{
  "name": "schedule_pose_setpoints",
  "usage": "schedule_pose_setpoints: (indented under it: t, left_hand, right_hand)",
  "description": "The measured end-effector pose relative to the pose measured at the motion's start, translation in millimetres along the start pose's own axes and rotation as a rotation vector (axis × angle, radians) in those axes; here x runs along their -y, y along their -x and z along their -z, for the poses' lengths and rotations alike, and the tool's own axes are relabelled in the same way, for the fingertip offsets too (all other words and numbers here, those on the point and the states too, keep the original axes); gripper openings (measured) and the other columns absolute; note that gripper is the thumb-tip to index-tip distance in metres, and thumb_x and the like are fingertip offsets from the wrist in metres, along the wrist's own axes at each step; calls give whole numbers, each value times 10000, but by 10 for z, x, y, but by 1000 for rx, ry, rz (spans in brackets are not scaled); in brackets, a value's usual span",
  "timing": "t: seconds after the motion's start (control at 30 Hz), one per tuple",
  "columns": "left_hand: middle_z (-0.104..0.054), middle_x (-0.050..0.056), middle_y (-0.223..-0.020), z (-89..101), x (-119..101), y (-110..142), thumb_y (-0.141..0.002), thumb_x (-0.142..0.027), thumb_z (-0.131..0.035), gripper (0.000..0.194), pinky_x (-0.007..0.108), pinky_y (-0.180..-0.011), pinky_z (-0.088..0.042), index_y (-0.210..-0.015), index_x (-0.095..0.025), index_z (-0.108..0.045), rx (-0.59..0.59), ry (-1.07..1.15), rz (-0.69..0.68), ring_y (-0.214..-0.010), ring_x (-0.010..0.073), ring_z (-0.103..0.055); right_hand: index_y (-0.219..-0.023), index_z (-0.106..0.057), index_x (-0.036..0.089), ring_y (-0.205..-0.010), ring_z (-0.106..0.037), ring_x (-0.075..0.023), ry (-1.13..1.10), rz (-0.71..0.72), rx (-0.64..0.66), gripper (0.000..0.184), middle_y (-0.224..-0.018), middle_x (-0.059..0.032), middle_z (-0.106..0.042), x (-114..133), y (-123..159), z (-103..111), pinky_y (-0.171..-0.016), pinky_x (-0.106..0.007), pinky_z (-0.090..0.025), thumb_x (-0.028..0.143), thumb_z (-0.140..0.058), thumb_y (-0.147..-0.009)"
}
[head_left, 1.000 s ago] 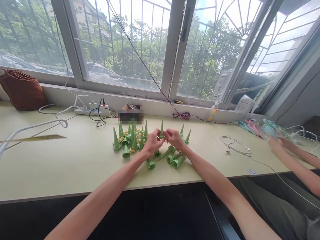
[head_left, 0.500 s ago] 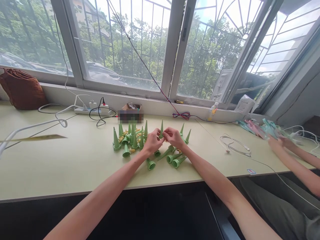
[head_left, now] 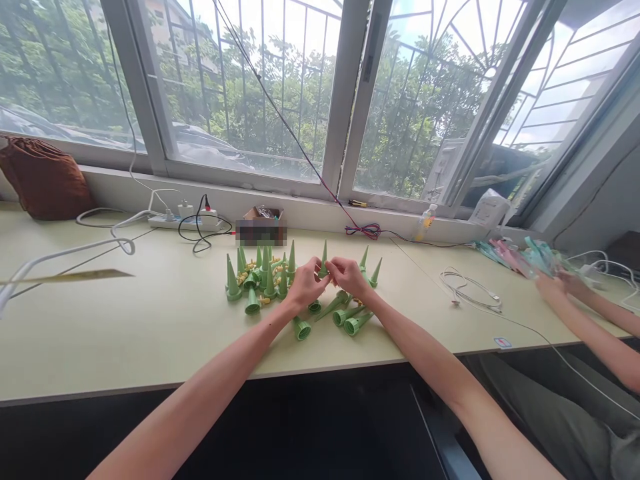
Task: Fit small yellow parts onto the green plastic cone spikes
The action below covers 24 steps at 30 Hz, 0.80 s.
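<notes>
Between my two hands a green plastic cone [head_left: 325, 257] stands point up. My left hand [head_left: 306, 283] is closed around its left side with fingers and thumb. Pinched against its right side is my right hand [head_left: 349, 275]; the fingertips meet low on the cone, and what lies between them there is partly hidden. To the left stand several more green cones [head_left: 232, 283] with small yellow fittings [head_left: 265, 301] among them. Below my hands, cones lie on their sides with open threaded bases, such as a tipped cone [head_left: 302, 329]. Two upright cones [head_left: 377, 272] stand beyond my right hand.
At the right a co-worker's hands [head_left: 553, 290] hold pastel strips [head_left: 510, 257]. A coiled white cable [head_left: 470, 293] lies on the table [head_left: 150, 333]. Along the window are a power strip [head_left: 185, 220], a small box [head_left: 263, 213], a bottle [head_left: 426, 222] and a brown bag [head_left: 45, 180].
Almost nothing has moved. My right fingers shift very slightly at the cone's base, and the cone between my hands stays upright.
</notes>
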<state>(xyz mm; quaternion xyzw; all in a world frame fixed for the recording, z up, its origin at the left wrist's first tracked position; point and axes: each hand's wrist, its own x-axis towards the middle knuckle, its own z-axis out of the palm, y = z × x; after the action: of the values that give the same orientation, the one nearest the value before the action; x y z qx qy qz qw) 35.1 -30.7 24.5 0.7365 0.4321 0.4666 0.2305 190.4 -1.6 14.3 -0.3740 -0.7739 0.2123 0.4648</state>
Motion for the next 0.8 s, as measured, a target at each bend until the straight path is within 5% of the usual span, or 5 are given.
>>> schedule_pose_setpoints:
  t: [0.47, 0.8]
  left_hand:
    - [-583, 23, -814, 7, -6, 0, -768, -333, -589, 212, 214, -473, -386, -841, -179, -464, 26, -43, 0, -504, 84, -525]
    - [-526, -25, -675, -16, 95, -11, -726, -232, -573, 160, 219, -493, -329, -815, -187, -448, 36, -151, -59, -498, 85, -450]
  right_hand:
    - [-794, -601, 172, -526, -522, -110, 18, 14, 21, 331, -633, -5, -597, 25, 19, 3, -515, -229, -418, 488, -541, -874]
    - [-668, -524, 173, -522, -482, -103, 85, 10, 96, 347, -540, 19, -529, 99, 25, 28, -514, -221, -377, 463, -543, -858]
